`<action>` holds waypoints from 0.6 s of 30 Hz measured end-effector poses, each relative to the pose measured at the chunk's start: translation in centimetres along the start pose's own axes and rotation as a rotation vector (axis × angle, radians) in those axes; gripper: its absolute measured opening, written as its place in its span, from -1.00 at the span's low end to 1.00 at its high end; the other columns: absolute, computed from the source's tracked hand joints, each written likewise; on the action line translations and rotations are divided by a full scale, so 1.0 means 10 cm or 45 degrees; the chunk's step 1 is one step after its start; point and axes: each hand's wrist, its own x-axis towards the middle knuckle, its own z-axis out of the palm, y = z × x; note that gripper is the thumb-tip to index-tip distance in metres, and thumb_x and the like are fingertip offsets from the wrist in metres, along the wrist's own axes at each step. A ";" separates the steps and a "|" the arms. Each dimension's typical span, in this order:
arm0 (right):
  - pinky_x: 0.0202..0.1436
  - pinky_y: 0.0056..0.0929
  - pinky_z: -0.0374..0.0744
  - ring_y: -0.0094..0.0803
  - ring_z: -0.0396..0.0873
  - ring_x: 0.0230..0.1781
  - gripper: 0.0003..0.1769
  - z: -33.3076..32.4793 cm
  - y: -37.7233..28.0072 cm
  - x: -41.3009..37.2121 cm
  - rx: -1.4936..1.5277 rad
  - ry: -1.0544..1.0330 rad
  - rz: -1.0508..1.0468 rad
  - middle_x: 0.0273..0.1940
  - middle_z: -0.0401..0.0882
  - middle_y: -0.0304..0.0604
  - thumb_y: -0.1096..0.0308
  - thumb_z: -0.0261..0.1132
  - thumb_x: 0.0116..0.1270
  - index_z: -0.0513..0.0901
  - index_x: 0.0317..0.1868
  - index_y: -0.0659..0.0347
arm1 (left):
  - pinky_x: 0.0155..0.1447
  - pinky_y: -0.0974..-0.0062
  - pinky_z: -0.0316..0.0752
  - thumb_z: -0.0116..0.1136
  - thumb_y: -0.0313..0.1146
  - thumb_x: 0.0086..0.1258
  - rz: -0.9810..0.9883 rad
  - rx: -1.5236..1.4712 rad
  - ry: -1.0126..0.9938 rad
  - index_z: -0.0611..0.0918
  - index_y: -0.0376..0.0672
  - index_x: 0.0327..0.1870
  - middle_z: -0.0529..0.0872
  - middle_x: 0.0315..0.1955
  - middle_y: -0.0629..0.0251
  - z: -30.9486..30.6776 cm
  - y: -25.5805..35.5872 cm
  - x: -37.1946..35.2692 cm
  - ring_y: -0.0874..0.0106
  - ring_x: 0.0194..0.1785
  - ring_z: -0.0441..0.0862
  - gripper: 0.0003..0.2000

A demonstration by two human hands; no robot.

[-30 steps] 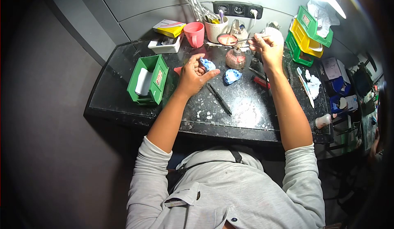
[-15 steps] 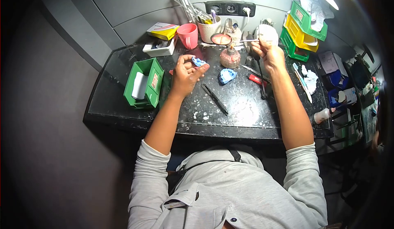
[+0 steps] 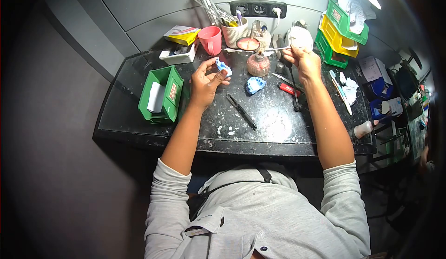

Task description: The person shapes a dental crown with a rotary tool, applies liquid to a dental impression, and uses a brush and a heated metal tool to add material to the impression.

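My left hand (image 3: 206, 83) is closed on a small blue dental model (image 3: 223, 67), pinched between thumb and fingers above the bench. In my right hand (image 3: 304, 63) is a thin metal wax spatula (image 3: 277, 49), held level and pointing left. Its tip is over the neck of a glass spirit burner (image 3: 258, 65) with pinkish contents; a flame is hard to make out. A second blue dental model (image 3: 255, 85) lies on the bench below the burner. Behind the burner is a round tin of pink wax (image 3: 248, 43).
A black pen (image 3: 242, 112), a red lighter (image 3: 289, 89) and a knife (image 3: 281, 79) lie on the black bench (image 3: 213, 144). A green bin (image 3: 172, 94) and pink mug (image 3: 210, 41) stand left. Toothbrushes (image 3: 341, 94), a small bottle (image 3: 363, 129) and stacked bins (image 3: 332, 43) are right.
My left hand has turned the blue dental model more upright. My right hand keeps the spatula over the burner, with little movement. The whole view has shifted slightly.
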 end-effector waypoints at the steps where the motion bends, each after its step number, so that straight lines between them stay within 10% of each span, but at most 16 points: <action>1: -0.11 -0.46 0.75 -0.23 0.73 -0.14 -0.80 0.00 0.00 0.00 -0.006 0.005 -0.001 -0.14 0.68 0.08 0.47 0.21 0.44 0.57 -0.09 0.52 | -0.15 0.52 0.70 0.35 -0.29 0.34 0.000 0.001 0.000 0.38 -0.46 0.27 0.62 -0.03 0.04 -0.01 0.00 0.00 0.32 -0.18 0.74 -0.41; 18: -0.18 -0.44 0.77 -0.23 0.74 -0.26 -0.80 0.04 -0.01 -0.05 0.056 -0.002 -0.039 -0.23 0.69 0.12 0.48 0.29 0.39 0.57 -0.20 0.54 | -0.34 0.64 0.46 0.03 0.11 0.47 -0.097 -0.080 -0.145 0.47 -0.40 0.26 0.66 -0.29 0.26 -0.10 0.02 -0.01 0.54 -0.38 0.56 -0.34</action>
